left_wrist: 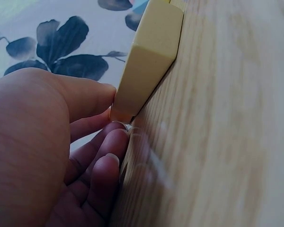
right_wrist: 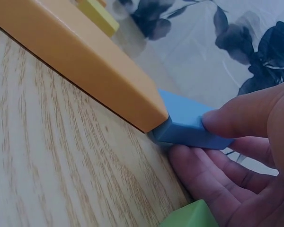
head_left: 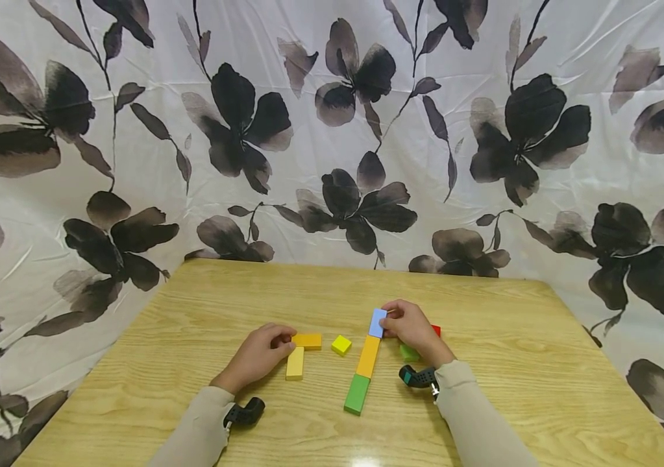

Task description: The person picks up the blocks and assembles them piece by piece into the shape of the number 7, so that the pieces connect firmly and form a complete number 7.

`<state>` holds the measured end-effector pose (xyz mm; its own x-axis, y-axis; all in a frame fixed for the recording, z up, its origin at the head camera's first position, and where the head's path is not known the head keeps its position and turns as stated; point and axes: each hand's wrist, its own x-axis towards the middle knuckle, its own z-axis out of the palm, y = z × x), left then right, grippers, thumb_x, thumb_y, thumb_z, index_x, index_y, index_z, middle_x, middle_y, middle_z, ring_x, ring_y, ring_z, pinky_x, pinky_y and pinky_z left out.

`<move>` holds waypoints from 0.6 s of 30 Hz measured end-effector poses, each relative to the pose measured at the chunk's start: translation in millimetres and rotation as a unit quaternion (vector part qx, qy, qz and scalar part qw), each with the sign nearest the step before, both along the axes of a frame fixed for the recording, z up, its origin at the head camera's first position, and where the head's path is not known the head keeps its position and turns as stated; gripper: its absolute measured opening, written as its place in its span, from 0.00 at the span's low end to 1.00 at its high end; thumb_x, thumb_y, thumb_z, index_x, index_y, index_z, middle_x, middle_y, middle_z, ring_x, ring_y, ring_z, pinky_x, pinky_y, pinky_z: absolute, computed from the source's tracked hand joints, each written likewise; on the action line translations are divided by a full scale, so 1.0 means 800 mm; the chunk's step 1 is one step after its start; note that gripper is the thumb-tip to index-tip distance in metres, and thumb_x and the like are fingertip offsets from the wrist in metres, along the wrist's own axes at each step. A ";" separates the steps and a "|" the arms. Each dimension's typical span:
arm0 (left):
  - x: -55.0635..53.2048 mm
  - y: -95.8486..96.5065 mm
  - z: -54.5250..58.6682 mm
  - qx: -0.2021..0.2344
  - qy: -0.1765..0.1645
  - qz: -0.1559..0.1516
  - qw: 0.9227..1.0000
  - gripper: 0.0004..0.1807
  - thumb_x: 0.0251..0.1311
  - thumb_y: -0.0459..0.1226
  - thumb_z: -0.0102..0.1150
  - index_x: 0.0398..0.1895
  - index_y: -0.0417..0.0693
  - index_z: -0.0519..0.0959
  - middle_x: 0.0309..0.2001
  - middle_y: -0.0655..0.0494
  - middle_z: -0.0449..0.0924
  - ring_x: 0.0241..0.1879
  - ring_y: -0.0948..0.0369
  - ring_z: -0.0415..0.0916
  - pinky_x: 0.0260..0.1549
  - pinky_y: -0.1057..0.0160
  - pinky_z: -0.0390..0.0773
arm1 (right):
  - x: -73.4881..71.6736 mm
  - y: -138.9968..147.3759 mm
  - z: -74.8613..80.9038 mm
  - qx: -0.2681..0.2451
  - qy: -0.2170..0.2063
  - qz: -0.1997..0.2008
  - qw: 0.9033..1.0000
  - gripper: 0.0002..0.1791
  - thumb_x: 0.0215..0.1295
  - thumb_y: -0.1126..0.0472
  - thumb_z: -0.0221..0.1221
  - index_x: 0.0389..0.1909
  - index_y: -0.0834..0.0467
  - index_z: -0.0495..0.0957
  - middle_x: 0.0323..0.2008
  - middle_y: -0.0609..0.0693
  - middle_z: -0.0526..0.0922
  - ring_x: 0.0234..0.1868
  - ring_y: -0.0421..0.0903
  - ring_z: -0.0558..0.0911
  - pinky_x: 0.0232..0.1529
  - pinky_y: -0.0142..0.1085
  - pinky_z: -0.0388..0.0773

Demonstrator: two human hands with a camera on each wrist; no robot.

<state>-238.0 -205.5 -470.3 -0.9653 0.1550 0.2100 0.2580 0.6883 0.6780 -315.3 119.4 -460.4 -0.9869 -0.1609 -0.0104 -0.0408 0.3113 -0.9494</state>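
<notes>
My right hand (head_left: 412, 327) pinches a light blue block (head_left: 377, 322) between thumb and fingers; it meets the far end of a long orange block (right_wrist: 94, 61). Nearest me in this slanting row is a green block (head_left: 357, 394). Farther left, my left hand (head_left: 258, 353) has its thumb and fingers at the left end of another orange block (head_left: 308, 341), lying crosswise. A pale yellow block (head_left: 295, 364) stretches toward me from that end. In the left wrist view the thumb reaches the far end of the pale yellow block (left_wrist: 151, 52), which mostly hides the orange one.
A small bright yellow block (head_left: 341, 345) lies between the two groups. Partly covered by my right hand are a light green block (head_left: 409, 353) and a red block (head_left: 436, 331). The wooden table (head_left: 238, 292) ends at a flower-patterned cloth (head_left: 308, 149).
</notes>
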 end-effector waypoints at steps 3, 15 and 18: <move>0.000 0.000 -0.001 -0.001 -0.001 0.000 1.000 0.13 0.67 0.37 0.63 0.53 0.50 0.84 0.39 0.63 0.78 0.37 0.65 0.71 0.41 0.59 0.74 | 0.000 0.000 -0.002 0.004 0.001 -0.001 1.000 0.18 0.63 0.73 0.64 0.54 0.67 0.78 0.41 0.59 0.78 0.36 0.49 0.82 0.39 0.39 0.84; 0.000 -0.001 -0.001 0.001 0.000 -0.004 1.000 0.13 0.67 0.37 0.63 0.53 0.49 0.84 0.40 0.62 0.78 0.37 0.65 0.72 0.42 0.59 0.75 | 0.003 0.001 0.000 0.009 0.006 0.004 1.000 0.17 0.64 0.72 0.64 0.54 0.67 0.78 0.41 0.59 0.78 0.36 0.48 0.82 0.39 0.39 0.84; 0.000 -0.001 0.000 0.001 0.000 -0.003 1.000 0.13 0.67 0.37 0.63 0.53 0.49 0.84 0.40 0.62 0.78 0.37 0.65 0.72 0.42 0.58 0.75 | 0.002 0.001 0.000 0.003 0.009 0.006 1.000 0.17 0.64 0.73 0.64 0.54 0.67 0.78 0.40 0.59 0.78 0.35 0.48 0.82 0.38 0.39 0.84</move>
<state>-237.9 -206.3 -470.2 -0.9644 0.1608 0.2099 0.2621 0.6851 0.6796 -313.7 120.3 -460.4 -0.9849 -0.1733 0.0059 -0.0614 0.3168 -0.9465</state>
